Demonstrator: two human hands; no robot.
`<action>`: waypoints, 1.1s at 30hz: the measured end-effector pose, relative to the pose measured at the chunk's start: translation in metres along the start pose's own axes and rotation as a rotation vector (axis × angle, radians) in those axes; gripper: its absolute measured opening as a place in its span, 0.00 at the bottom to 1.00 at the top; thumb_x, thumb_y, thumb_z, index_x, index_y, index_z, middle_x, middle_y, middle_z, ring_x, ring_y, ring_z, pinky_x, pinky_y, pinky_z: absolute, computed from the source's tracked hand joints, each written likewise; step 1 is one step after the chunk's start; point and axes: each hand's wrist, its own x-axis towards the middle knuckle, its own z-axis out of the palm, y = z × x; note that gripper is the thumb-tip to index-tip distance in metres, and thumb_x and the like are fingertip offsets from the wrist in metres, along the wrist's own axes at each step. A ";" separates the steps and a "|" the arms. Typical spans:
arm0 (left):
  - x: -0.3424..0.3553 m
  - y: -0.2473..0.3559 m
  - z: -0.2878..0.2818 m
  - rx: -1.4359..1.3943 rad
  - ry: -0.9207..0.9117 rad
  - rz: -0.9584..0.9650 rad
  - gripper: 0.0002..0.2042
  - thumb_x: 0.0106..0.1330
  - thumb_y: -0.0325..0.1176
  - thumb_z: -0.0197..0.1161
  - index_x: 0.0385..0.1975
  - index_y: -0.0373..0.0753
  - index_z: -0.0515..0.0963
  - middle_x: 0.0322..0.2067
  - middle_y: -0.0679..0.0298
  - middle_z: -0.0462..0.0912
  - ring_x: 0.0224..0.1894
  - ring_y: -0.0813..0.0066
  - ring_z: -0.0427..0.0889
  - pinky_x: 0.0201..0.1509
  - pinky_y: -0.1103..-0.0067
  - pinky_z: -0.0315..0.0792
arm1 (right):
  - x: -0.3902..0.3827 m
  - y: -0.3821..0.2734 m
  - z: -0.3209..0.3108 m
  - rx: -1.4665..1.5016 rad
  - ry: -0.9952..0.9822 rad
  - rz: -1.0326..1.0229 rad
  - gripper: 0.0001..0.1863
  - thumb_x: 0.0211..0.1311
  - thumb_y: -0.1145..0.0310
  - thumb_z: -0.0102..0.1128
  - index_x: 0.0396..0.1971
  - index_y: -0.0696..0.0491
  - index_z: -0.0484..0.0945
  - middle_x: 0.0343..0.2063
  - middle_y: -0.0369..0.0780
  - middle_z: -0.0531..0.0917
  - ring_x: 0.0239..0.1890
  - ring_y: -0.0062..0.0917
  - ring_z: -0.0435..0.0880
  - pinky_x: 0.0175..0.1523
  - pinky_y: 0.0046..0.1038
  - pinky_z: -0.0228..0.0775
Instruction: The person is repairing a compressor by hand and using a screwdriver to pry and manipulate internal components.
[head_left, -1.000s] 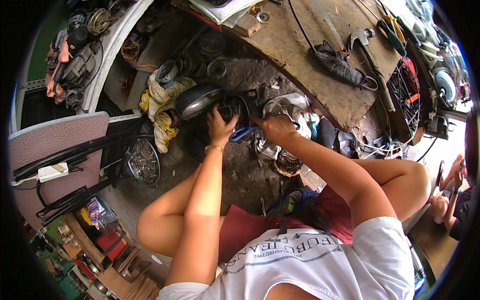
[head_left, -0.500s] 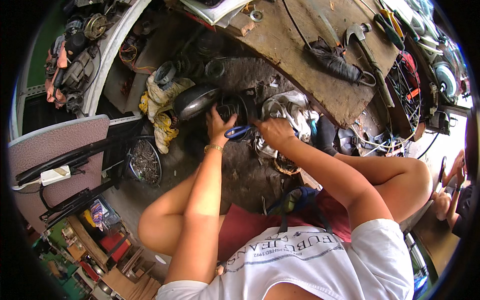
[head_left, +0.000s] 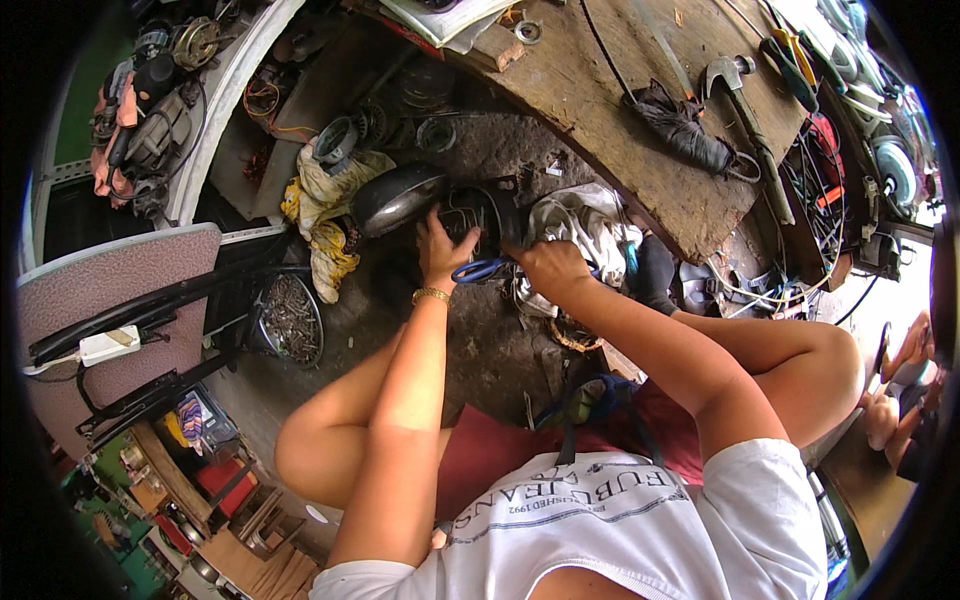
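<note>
My left hand (head_left: 440, 250) grips a dark metal part with thin rods (head_left: 463, 218), beside a dark rounded metal housing (head_left: 395, 200). My right hand (head_left: 550, 262) is closed on a blue-handled tool (head_left: 478, 269), whose far end is hidden among dark parts. Right of the housing, a crumpled white cloth (head_left: 575, 215) lies heaped; left of it are cream and yellow rags (head_left: 325, 255). A metal bowl (head_left: 292, 320) of small metal pieces sits to the left.
A wooden bench (head_left: 620, 140) above my hands holds a hammer (head_left: 745, 110) and a dark bundle (head_left: 675, 125). A padded panel (head_left: 120, 250) and a rack of machine parts (head_left: 145, 130) stand left. Another person's hands (head_left: 895, 390) show at the far right.
My hands stay on the same things, shifting only slightly. At the far right, the other person's hands have moved a little.
</note>
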 end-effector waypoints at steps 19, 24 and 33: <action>0.001 0.002 -0.001 -0.011 0.002 -0.006 0.42 0.48 0.51 0.68 0.62 0.40 0.59 0.53 0.40 0.65 0.56 0.39 0.66 0.59 0.57 0.62 | -0.003 -0.004 -0.003 -0.012 -0.026 0.009 0.28 0.59 0.71 0.48 0.61 0.36 0.67 0.25 0.40 0.84 0.29 0.31 0.85 0.32 0.31 0.75; 0.001 0.016 -0.006 0.001 -0.057 -0.088 0.42 0.48 0.52 0.68 0.61 0.39 0.59 0.54 0.41 0.64 0.57 0.39 0.66 0.58 0.57 0.64 | 0.005 0.001 -0.007 0.034 0.029 0.054 0.29 0.58 0.72 0.47 0.61 0.35 0.67 0.24 0.42 0.83 0.27 0.34 0.85 0.31 0.34 0.76; 0.000 0.009 -0.003 0.012 -0.027 -0.038 0.42 0.48 0.49 0.69 0.62 0.38 0.58 0.54 0.40 0.64 0.58 0.40 0.64 0.58 0.56 0.64 | -0.004 -0.013 -0.001 -0.069 -0.032 0.015 0.25 0.60 0.69 0.48 0.58 0.38 0.71 0.25 0.38 0.84 0.29 0.29 0.85 0.29 0.30 0.75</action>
